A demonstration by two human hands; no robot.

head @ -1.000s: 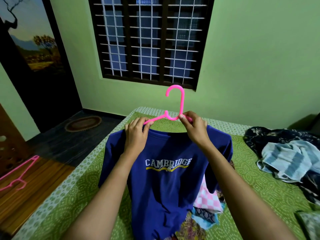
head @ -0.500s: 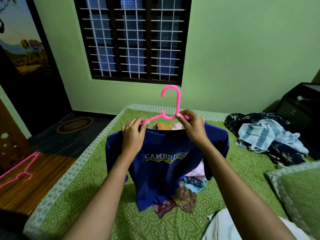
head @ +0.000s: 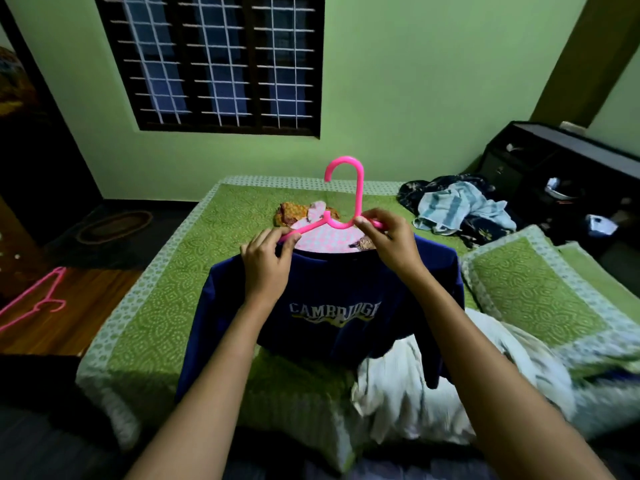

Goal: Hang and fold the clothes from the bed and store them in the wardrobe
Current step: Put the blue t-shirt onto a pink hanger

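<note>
Landmark: bed (head: 166, 271), green patterned cover. 1 navy T-shirt (head: 329, 282) printed "CAMBRIDGE" is held up above the near half of the bed, print facing the camera, on 1 pink hanger (head: 358, 199) whose hook stands upright above the collar. The left hand (head: 268, 268) is closed at the collar's left side; its fingers (head: 277, 242) are curled together over the hanger's left arm, and the thumb is hidden, so it cannot be told whether fabric is pinched too. The right hand (head: 389, 247) pinches the hanger's right arm between thumb and curled fingers, just beside the base of the hook. The lower hem is blurred; contact with the bed cannot be told. On the middle of the bed, behind the hanger, a pink checked garment (head: 325, 235) and an orange patterned cloth (head: 294, 213) are seen. A heap of dark floral and pale striped clothes (head: 460, 206) lies at the bed's far right corner. 1 pillow (head: 530, 289) lies on the bed's right side, and a white cloth (head: 415, 393) at its near edge. A 2nd pink hanger (head: 38, 303) lies on a wooden surface left of the bed.
</note>
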